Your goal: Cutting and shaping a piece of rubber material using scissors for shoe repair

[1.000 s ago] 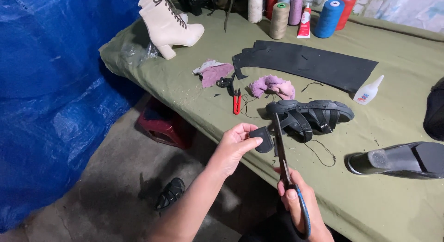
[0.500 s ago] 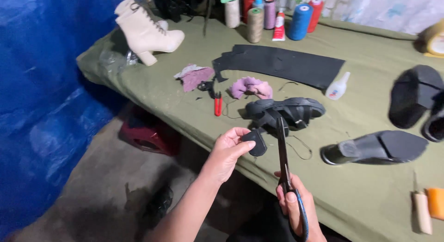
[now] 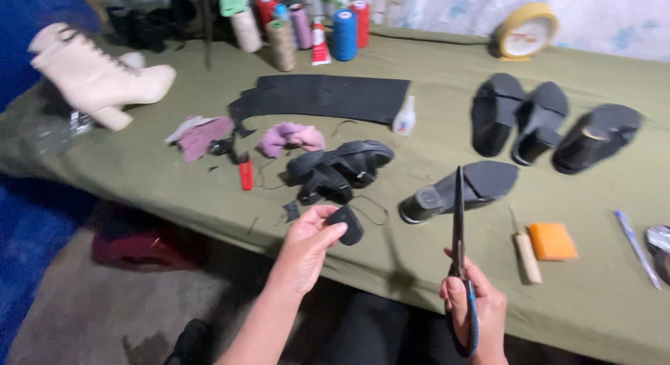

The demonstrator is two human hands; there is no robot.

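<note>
My left hand pinches a small black cut piece of material just above the table's near edge. My right hand grips the blue handles of long scissors, blades closed and pointing straight up, apart from the piece. Just beyond my left hand lies a black strappy sandal on the olive cloth table. A black heeled sole lies right behind the scissor blades.
A black sheet, glue bottle, pink scraps, red snips, cream heeled boot, thread cones, several black soles, an orange block, an awl and a tape roll lie about.
The view swung right, showing more of the table. My right hand drew the scissors away to the right of the black piece, blades now upright; my left hand still holds the piece.
</note>
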